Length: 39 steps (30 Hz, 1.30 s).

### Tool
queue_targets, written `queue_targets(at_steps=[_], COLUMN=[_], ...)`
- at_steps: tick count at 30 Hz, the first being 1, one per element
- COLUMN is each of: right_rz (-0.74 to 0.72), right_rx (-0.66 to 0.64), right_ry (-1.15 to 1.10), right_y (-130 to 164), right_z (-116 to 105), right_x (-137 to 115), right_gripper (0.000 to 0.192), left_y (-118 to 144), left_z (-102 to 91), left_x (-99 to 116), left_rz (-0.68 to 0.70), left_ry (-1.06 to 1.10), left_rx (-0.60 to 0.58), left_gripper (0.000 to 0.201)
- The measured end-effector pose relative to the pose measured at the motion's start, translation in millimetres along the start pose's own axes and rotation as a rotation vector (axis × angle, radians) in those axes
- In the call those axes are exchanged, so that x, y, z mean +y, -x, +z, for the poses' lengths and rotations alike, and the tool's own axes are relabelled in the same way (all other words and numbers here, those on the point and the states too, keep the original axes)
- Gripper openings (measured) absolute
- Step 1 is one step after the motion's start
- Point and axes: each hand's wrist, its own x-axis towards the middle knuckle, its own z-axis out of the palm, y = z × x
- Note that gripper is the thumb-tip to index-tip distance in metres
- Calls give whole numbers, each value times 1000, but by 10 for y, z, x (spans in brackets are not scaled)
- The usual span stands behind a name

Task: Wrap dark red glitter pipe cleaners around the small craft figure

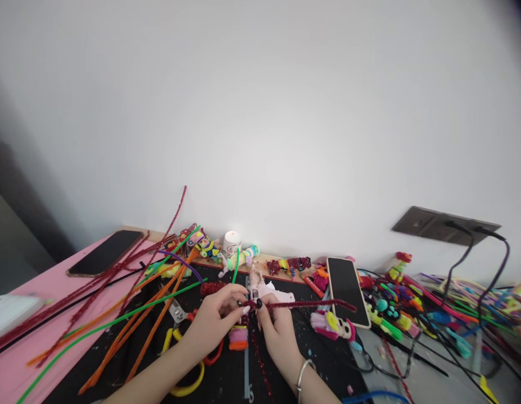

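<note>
Both hands meet over a black mat (319,359). My left hand (222,311) pinches a dark red pipe cleaner (315,303) near its bent part. My right hand (277,328) grips the same pipe cleaner close by, and its free end sticks out to the right. Just below the fingers lies a small pipe-cleaner piece (238,338) in pink and orange. A metal ruler (246,370) runs under it. Left of my hands are scissors (176,311) with a metal blade and yellow-handled scissors (188,387), partly hidden by my left forearm.
Orange, green and red pipe cleaners (117,320) spread over the left side and a pink surface (54,336). One phone (106,252) lies there; another phone (348,292) leans at right. Finished figures (204,244) and a paper cup (232,242) line the wall. Cables hang from a socket (446,224).
</note>
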Motion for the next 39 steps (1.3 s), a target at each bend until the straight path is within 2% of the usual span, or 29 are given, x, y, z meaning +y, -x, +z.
queue_targets(at_steps=[3,7,15,22,32,39], right_rz=[41,9,97,134,142,58], right_rx=[-20,-67,-30,12,24,-80], right_ry=[-67,-98,-194,-260,-212,-114], right_y=[-2,-9,-6,-35,-33,14], right_z=[4,-4,28,11,23,12], right_x=[-10,-72,-10,-49,10,-30], right_gripper=[25,25,27,34,30,17], left_y=[-8,-26,-29,-48,-77,-73], left_z=[1,5,24,8,-50,-73], left_x=[16,20,-37,2,-38,-35], left_rz=[4,-11,-53,-53,21,14], left_ry=[42,135,228,198,153,188], left_rx=[36,53,-27,16,112,168], left_gripper=[21,22,27,30,24,26])
